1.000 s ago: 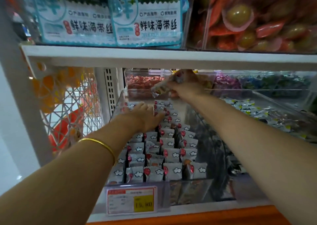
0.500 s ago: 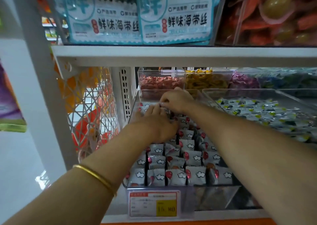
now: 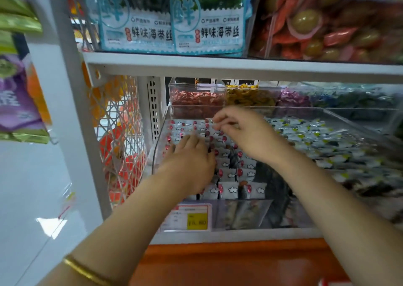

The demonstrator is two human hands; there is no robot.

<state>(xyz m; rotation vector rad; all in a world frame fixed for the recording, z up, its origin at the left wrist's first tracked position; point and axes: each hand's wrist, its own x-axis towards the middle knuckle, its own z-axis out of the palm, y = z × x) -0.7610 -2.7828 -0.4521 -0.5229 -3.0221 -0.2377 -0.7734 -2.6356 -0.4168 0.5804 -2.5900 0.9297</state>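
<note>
Movement has been mostly on the right side. A second ago the right hand (image 3: 242,133) was raised above the far end of the clear bin (image 3: 157,148) with one packet in it. It has since come down, and its fingers are now curled at the rear row. Thumb and forefinger seem to pinch the top edge of the back-row packet (image 3: 209,121) as it goes in among the others, though blur hides the exact contact.

The left hand (image 3: 189,163) has slid a little further back. It lies palm down with fingers straight and unclenched, pressing on the standing packets (image 3: 229,189), probably to keep the rows upright while the new one is seated.

The grey packets with red dots and white clouds fill the left and middle of the bin in neat files, from just behind the price tag (image 3: 192,218) to the back wall. The right side of the bin, next to the neighbouring bin (image 3: 316,141), still looks sparse.

By my reading this packet is all but placed. Letting go and fetching another comes next, and there is room left to fill
</note>
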